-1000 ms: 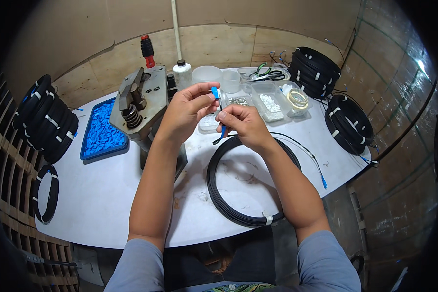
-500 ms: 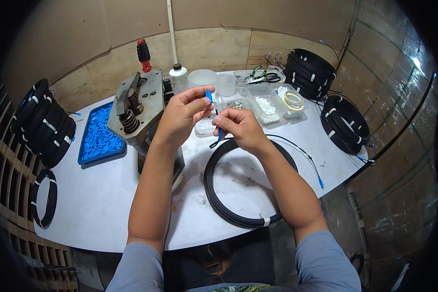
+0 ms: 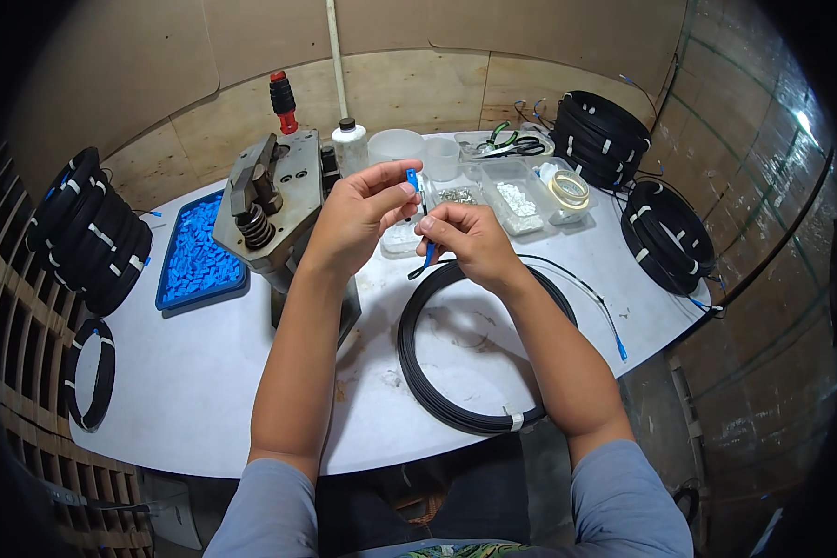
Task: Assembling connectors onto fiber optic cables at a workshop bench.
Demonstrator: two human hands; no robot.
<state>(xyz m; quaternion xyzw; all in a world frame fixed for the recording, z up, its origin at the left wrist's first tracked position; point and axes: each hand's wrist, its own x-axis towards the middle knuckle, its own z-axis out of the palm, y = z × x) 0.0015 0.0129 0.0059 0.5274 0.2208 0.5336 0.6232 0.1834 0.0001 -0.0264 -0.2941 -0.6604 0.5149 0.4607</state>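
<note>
Above the table, my left hand [image 3: 367, 212] is closed, pinching a small blue connector housing [image 3: 412, 177] between thumb and fingertips. Just below it my right hand [image 3: 471, 244] pinches the end of a thin black cable [image 3: 417, 273], with a blue sleeve [image 3: 429, 253] showing under the fingers. A pale tip of the cable end reaches up to the housing; whether it sits inside I cannot tell. The cable belongs to a large black coil [image 3: 418, 377] lying under my right forearm, tied with white tape. Its other end, with a blue connector [image 3: 621, 350], rests at the right.
A metal hand press [image 3: 274, 209] with a red-black handle stands left of my hands, beside a blue tray [image 3: 195, 256] of blue housings. Clear boxes [image 3: 516, 209] hold small white and metal parts. Bundled black coils [image 3: 93, 232] stand left, others [image 3: 665, 237] right.
The blue housing stands more upright in my left fingers. Both hands keep their grips close together, and the whole view has shifted slightly.
</note>
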